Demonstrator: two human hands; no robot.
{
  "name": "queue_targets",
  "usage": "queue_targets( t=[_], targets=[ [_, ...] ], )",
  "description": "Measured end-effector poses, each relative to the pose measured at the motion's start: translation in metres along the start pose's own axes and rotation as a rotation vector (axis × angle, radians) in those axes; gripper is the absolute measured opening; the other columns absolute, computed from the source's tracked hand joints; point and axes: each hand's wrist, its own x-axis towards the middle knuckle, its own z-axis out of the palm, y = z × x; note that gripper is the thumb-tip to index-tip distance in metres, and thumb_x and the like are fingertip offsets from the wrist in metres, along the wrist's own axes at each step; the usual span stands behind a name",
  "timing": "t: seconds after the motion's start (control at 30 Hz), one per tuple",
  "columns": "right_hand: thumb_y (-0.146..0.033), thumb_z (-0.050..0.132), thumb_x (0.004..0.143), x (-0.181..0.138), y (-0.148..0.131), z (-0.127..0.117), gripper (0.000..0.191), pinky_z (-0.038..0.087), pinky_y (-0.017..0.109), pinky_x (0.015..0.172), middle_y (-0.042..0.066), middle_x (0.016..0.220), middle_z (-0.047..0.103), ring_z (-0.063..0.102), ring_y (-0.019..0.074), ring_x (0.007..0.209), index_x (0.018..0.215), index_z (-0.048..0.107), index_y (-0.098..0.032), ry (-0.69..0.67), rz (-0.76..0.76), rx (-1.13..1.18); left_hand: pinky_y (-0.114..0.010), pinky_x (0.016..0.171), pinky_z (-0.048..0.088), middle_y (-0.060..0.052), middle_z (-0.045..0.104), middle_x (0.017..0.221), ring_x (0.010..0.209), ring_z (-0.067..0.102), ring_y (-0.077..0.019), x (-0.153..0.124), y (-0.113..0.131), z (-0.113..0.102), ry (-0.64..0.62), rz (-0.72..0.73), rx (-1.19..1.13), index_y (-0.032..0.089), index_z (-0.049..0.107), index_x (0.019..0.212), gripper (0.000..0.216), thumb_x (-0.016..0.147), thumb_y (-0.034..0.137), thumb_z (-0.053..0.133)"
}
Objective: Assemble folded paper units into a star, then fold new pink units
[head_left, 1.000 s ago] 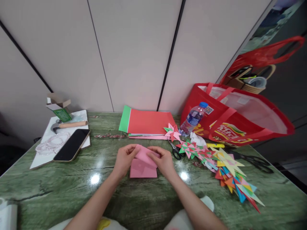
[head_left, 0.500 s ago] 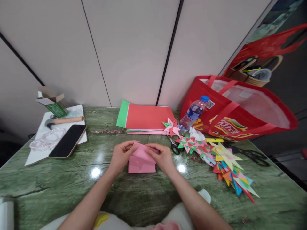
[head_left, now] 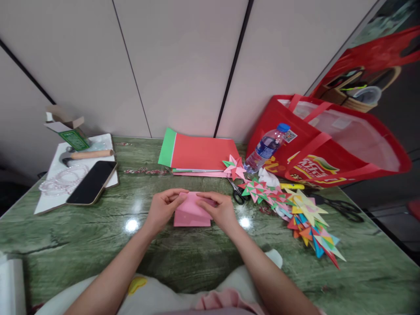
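Observation:
A pink sheet of paper (head_left: 192, 213), partly folded, lies on the green marbled table in front of me. My left hand (head_left: 166, 209) pinches its upper left corner between thumb and fingers. At the upper right, my right hand (head_left: 219, 211) grips the same sheet, thumb on top. The far flap is bent over toward me, and the near edge shows flat on the table. Fingertips hide parts of the top edge. Behind my hands rests a stack of coloured paper (head_left: 205, 151), red uppermost with green at its left.
Folded paper stars (head_left: 265, 192) spread along the right, beside scissors (head_left: 239, 195), a water bottle (head_left: 265, 151) and a red bag (head_left: 308, 148). To the left lie a phone (head_left: 92, 183), a hammer (head_left: 90, 154), bead strings (head_left: 64, 180) and a small green box (head_left: 75, 139). A wall stands behind.
The raised pink flap has come down closer to the lower part of the sheet, with both hands still on it. The whole view has shifted slightly.

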Motion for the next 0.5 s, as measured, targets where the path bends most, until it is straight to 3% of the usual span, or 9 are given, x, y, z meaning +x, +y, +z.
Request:
queue_targets(
  t=[0.5],
  targets=[
    [-0.026,0.068,0.069,-0.0025,0.0014,0.0005,0.013,0.052,0.028,0.073,0.003,0.083,0.072,0.067,0.0194,0.077,0.081,0.071,-0.02,0.015,0.023,0.037,-0.016,0.047,0.035,0.003,0.061,0.056,0.048,0.046,-0.0063,-0.0027,-0.0021,-0.0026,-0.025,0.022,0.01,0.015,0.068,0.088,0.027,0.067,0.032,0.067]
  ],
)
